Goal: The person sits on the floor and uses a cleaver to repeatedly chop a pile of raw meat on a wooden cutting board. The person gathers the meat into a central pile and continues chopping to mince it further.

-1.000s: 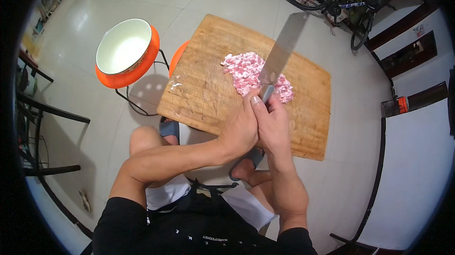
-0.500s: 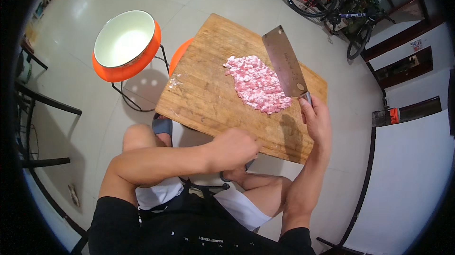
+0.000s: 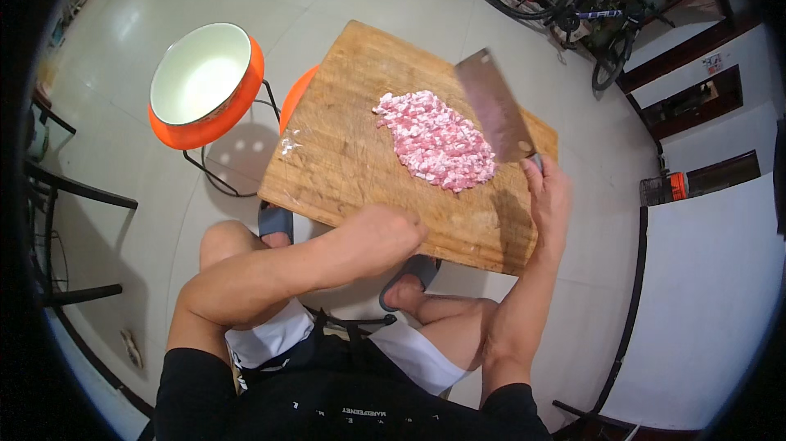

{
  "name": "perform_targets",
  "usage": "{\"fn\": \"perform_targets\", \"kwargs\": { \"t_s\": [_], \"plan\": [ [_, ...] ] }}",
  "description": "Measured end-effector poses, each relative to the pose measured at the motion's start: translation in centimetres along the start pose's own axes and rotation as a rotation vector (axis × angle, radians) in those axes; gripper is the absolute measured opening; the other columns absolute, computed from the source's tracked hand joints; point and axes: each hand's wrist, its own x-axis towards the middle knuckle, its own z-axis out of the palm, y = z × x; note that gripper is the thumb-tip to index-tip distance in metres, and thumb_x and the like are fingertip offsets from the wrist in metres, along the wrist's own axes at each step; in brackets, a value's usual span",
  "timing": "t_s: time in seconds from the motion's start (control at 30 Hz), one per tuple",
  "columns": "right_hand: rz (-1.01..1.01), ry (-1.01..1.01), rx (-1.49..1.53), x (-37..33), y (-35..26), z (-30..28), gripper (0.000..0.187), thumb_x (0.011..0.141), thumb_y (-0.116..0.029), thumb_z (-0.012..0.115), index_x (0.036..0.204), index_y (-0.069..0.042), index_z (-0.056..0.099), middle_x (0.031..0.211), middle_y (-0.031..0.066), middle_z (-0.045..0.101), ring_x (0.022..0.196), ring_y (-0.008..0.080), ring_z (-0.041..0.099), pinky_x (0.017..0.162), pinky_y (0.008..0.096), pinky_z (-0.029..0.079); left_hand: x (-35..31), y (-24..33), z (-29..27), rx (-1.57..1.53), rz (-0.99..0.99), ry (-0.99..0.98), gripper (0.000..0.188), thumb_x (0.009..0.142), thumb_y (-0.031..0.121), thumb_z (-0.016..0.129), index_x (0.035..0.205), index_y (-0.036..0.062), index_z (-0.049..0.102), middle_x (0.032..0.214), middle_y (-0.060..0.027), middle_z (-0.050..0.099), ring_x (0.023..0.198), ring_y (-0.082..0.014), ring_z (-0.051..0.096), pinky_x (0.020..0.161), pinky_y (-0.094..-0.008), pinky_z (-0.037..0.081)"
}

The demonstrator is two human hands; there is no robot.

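My right hand (image 3: 547,199) grips the handle of a wide cleaver (image 3: 494,105), its blade raised above the right side of a thick wooden cutting board (image 3: 327,158). Left of the blade, a flat, elongated heap of chopped pink and white meat (image 3: 435,142) lies on the board. My left hand (image 3: 383,236), back upward and fingers curled into a fist, is at the board's near edge; its palm side is hidden. Small pale scraps (image 3: 288,144) stick to the board near its left edge.
A white-lined enamel basin (image 3: 201,72) sits on an orange stool (image 3: 176,136) left of the board. Another orange seat (image 3: 296,97) shows partly beneath the board. Black metal legs (image 3: 78,187) stand at far left. A bicycle (image 3: 565,7) is at the far right, a white panel (image 3: 696,310) at right.
The whole view has shifted slightly, so board, basin and meat appear a little further left. My left hand has moved a little left along the near edge. The cleaver stays raised in my right hand.
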Motion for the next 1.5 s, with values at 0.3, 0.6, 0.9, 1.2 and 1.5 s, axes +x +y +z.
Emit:
{"fn": "perform_targets", "kwargs": {
  "t_s": [0.3,0.6,0.9,1.2,1.5],
  "plan": [
    [-0.044,-0.080,-0.242,0.0,1.3,0.5,0.042,0.100,-0.047,0.073,0.098,-0.005,0.071,0.082,0.0204,0.068,0.074,0.0413,0.062,0.067,0.0488,0.048,0.2,-0.6,-0.4,-0.032,-0.018,-0.026,0.016,0.092,0.016,0.069,0.097,0.0007,0.070,0.094,-0.0187,0.068,0.090,-0.0416,0.071,0.077,-0.0512,0.058],
    [0.015,-0.022,-0.298,0.0,2.6,1.6,0.041,0.099,-0.047,0.073,0.097,-0.006,0.073,0.078,0.0172,0.067,0.072,0.0383,0.062,0.067,0.0467,0.048,0.6,-1.0,0.2,-0.046,-0.004,-0.006,0.016,0.091,0.016,0.070,0.097,0.0015,0.065,0.092,-0.0187,0.066,0.089,-0.0428,0.070,0.077,-0.0521,0.056],
    [0.082,0.039,-0.016,0.2,3.4,0.4,0.043,0.098,-0.049,0.073,0.096,-0.007,0.073,0.082,0.0191,0.070,0.077,0.0412,0.065,0.069,0.0500,0.049,0.7,-0.6,-0.4,-0.034,0.011,-0.017,0.017,0.090,0.015,0.069,0.097,0.0014,0.062,0.090,-0.0190,0.065,0.089,-0.0428,0.068,0.077,-0.0520,0.055],
    [0.187,0.085,0.046,-0.6,1.8,-0.7,0.044,0.097,-0.050,0.074,0.099,-0.006,0.074,0.087,0.0215,0.071,0.080,0.0434,0.066,0.071,0.0509,0.049,0.6,-0.9,0.0,-0.031,0.020,-0.019,0.018,0.089,0.015,0.070,0.100,0.0025,0.063,0.093,-0.0188,0.065,0.091,-0.0426,0.068,0.079,-0.0522,0.055],
    [0.190,-0.023,-0.151,-0.6,1.7,-0.6,0.045,0.097,-0.050,0.074,0.097,-0.005,0.073,0.087,0.0235,0.070,0.083,0.0465,0.065,0.071,0.0529,0.049,0.6,-0.4,-0.5,-0.016,0.016,-0.027,0.020,0.088,0.015,0.072,0.101,0.0026,0.063,0.093,-0.0180,0.065,0.092,-0.0413,0.069,0.079,-0.0513,0.055]
  ]
}}
